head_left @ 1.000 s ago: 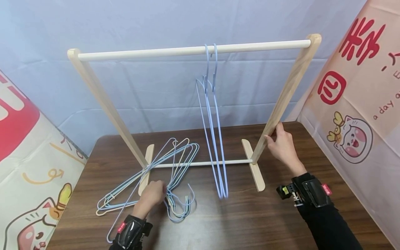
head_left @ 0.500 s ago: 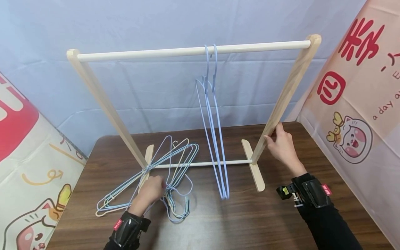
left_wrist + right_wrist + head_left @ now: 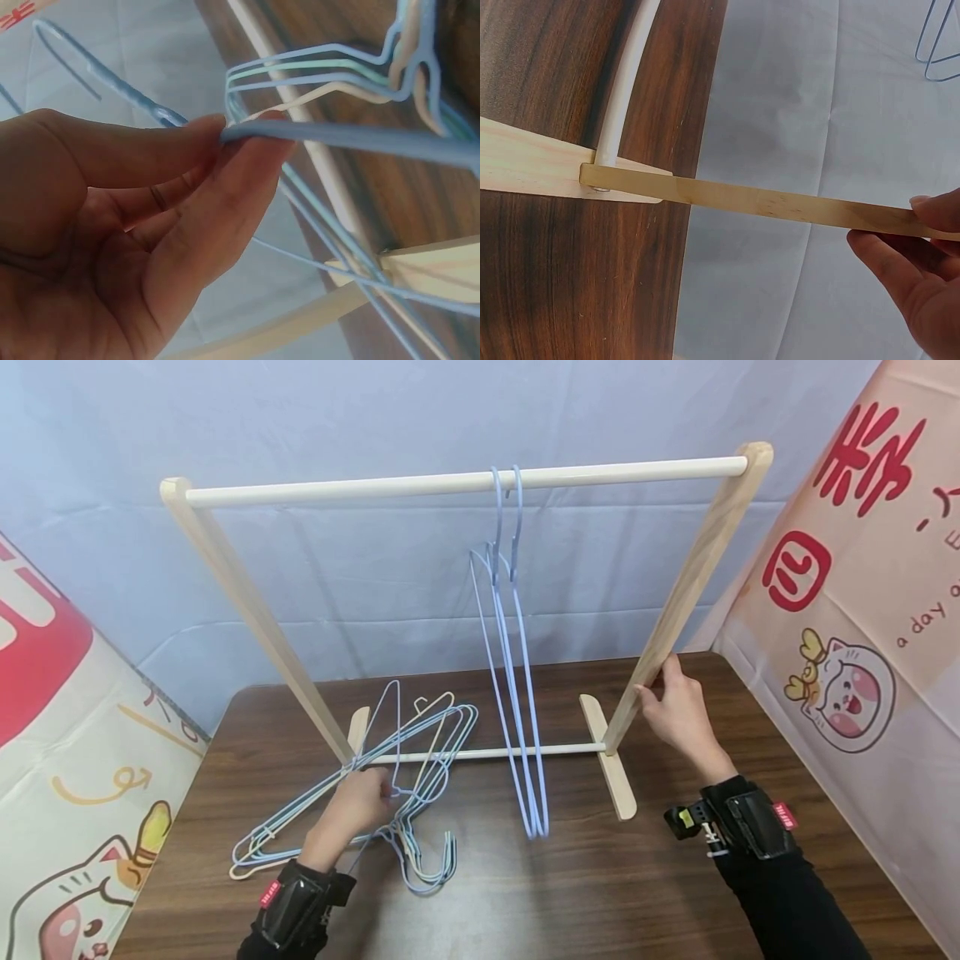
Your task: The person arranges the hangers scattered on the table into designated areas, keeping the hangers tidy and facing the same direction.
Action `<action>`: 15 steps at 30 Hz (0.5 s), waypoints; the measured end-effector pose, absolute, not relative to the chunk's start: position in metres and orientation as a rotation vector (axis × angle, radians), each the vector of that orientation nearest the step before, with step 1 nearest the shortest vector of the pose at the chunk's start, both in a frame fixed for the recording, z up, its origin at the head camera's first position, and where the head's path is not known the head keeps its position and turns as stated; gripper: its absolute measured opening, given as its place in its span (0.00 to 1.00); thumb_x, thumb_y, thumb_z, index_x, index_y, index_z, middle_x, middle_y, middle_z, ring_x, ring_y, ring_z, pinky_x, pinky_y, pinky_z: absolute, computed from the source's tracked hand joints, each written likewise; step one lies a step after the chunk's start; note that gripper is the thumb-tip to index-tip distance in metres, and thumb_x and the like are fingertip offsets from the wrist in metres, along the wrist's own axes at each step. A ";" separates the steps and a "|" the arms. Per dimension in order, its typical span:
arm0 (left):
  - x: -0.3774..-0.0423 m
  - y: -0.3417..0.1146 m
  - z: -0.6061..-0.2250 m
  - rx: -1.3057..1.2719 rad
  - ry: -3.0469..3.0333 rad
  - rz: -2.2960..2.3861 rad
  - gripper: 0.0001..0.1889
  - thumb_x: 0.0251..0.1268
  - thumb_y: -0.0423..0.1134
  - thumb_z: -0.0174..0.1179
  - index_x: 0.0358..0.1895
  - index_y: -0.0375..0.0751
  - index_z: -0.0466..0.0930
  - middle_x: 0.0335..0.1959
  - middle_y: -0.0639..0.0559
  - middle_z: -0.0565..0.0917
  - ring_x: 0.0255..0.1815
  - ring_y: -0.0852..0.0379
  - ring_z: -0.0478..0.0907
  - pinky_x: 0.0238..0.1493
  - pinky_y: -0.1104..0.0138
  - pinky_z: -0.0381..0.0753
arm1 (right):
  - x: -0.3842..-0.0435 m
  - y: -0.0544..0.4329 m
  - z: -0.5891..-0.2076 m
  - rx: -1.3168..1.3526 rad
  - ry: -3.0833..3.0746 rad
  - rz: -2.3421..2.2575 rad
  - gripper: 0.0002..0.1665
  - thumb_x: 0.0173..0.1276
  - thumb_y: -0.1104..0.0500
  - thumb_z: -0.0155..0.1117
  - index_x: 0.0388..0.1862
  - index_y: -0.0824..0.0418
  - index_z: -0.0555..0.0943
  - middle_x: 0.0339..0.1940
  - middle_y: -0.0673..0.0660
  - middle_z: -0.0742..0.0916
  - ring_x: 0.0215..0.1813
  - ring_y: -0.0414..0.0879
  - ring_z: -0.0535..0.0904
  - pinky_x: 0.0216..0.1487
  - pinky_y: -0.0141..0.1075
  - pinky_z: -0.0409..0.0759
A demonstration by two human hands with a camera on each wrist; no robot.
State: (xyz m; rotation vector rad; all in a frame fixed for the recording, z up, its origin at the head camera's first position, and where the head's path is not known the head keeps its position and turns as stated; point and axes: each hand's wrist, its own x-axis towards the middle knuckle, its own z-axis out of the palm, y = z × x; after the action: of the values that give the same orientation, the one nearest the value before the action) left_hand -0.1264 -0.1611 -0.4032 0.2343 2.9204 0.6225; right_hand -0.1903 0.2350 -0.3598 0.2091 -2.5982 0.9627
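Note:
My left hand (image 3: 356, 802) pinches a blue clothes hanger (image 3: 375, 142) by its wire between thumb and finger, over a pile of hangers (image 3: 300, 806) on the table. In the left wrist view the held hanger's wire runs out to the right of the fingertips. Against the pile in the head view, its full outline is hard to follow. Far to the right, my right hand (image 3: 678, 714) grips the lower part of the right upright (image 3: 780, 204) of a wooden clothes rack, thumb on one side and fingers on the other. Blue hangers (image 3: 504, 635) hang from the rack's top rail (image 3: 337, 489).
The rack's lower bar (image 3: 558, 749) runs low between its two feet; the right foot (image 3: 617, 781) is bare, while hangers cover part of the left one. A light blue cloth (image 3: 390, 418) hangs behind the table (image 3: 570, 902). Printed cloths stand at both sides.
My left hand has moved a little up and left, drawing the blue hanger with it. That hanger's upper end has shifted left and risen slightly. My right hand stays on the upright.

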 end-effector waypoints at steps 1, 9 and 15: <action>-0.127 -0.162 -0.402 0.229 2.915 0.633 0.05 0.41 0.26 0.58 0.26 0.36 0.77 0.22 0.48 0.78 0.23 0.53 0.72 0.27 0.62 0.74 | -0.190 0.235 -0.360 0.209 -2.599 0.963 0.23 0.62 0.70 0.56 0.54 0.76 0.62 0.35 0.74 0.78 0.36 0.65 0.76 0.27 0.46 0.71; -0.131 -0.166 -0.390 0.175 2.904 0.658 0.04 0.47 0.29 0.61 0.26 0.37 0.75 0.23 0.47 0.78 0.26 0.50 0.75 0.31 0.58 0.75 | -0.190 0.236 -0.361 0.225 -2.588 0.964 0.23 0.62 0.70 0.56 0.54 0.76 0.62 0.35 0.74 0.78 0.35 0.65 0.77 0.26 0.46 0.71; -0.133 -0.169 -0.386 0.142 2.905 0.659 0.04 0.48 0.31 0.62 0.25 0.39 0.75 0.23 0.47 0.78 0.26 0.50 0.75 0.31 0.57 0.75 | -0.191 0.235 -0.361 0.220 -2.585 0.962 0.23 0.61 0.71 0.56 0.53 0.76 0.62 0.35 0.74 0.78 0.35 0.66 0.77 0.27 0.47 0.72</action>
State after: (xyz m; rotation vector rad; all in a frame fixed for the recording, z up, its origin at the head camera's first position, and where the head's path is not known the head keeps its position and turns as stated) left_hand -0.1330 -0.1693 -0.3857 0.1421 2.9050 0.6589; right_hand -0.1910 0.2354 -0.3614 0.2203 -2.5845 0.9623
